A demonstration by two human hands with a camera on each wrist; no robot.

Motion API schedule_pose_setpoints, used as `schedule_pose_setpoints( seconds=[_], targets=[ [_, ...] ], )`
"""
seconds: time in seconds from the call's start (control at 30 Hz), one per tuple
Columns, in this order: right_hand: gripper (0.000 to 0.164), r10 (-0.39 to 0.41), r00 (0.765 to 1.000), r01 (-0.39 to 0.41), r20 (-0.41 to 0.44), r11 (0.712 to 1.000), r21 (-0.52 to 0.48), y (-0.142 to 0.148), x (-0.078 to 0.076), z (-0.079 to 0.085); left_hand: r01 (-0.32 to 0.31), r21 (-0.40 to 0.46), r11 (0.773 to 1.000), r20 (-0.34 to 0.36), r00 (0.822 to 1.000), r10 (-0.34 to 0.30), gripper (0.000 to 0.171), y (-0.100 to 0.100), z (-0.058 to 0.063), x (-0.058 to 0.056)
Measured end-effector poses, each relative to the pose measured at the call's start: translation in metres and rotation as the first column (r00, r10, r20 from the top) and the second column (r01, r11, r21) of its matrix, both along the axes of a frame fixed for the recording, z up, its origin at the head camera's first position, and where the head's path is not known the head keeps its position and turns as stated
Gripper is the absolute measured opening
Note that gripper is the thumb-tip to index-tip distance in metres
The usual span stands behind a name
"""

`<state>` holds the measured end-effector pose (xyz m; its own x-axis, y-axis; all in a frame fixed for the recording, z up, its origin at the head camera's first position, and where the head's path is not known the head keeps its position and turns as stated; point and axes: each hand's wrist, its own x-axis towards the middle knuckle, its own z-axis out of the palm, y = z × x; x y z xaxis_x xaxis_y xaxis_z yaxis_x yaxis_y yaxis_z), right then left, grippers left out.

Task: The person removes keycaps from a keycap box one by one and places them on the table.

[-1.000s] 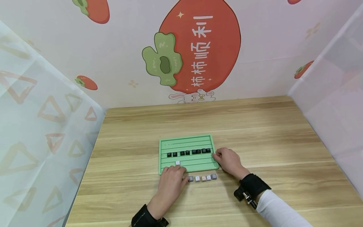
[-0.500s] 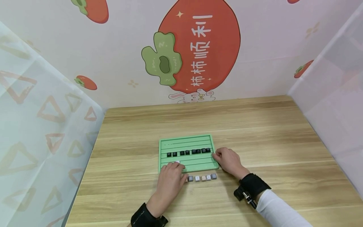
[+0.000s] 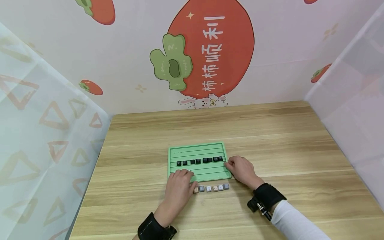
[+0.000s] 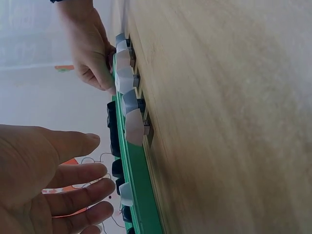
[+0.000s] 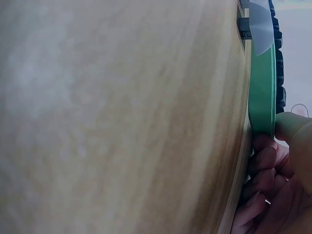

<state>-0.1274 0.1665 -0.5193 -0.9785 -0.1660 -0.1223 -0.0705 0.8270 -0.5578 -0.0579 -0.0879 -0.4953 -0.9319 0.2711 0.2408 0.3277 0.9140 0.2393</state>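
Observation:
A green grooved board (image 3: pixel 210 175) lies on the table with a row of black keycaps (image 3: pixel 198 161) across its middle. My left hand (image 3: pixel 177 187) hovers over the board's near left corner, its thumb and fingers apart and nothing between them. Just past those fingertips, a white keycap (image 4: pixel 126 194) sits on the board; in the head view the hand mostly hides it. My right hand (image 3: pixel 243 170) pinches the board's right edge, thumb (image 5: pixel 291 126) on top and the other fingers curled at the side.
Along the board's near edge, several grey, white and beige keycaps (image 3: pixel 208 189) stand in a row on the wooden table (image 3: pixel 258 133). Printed cloth walls (image 3: pixel 129 66) enclose the table at the back and on both sides.
My left hand has shifted slightly up and left, over the white keycap, uncovering a beige keycap at the left end of the near row. My right hand stays at the board's edge.

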Motion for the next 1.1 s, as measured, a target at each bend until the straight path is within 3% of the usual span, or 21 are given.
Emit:
schedule_pose_setpoints(
  seconds=[0.67,1.1],
  targets=[
    [0.047,0.002,1.000,-0.002,-0.004,1.000,-0.003,0.001,0.000,-0.001,-0.043,0.016,0.999,-0.011,0.999,0.043,0.024,-0.011,0.001,-0.009],
    [0.046,0.002,1.000,-0.002,-0.009,1.000,-0.001,0.001,-0.001,-0.002,-0.062,0.020,0.998,0.019,0.998,0.061,0.024,-0.013,0.002,-0.013]
  ],
)
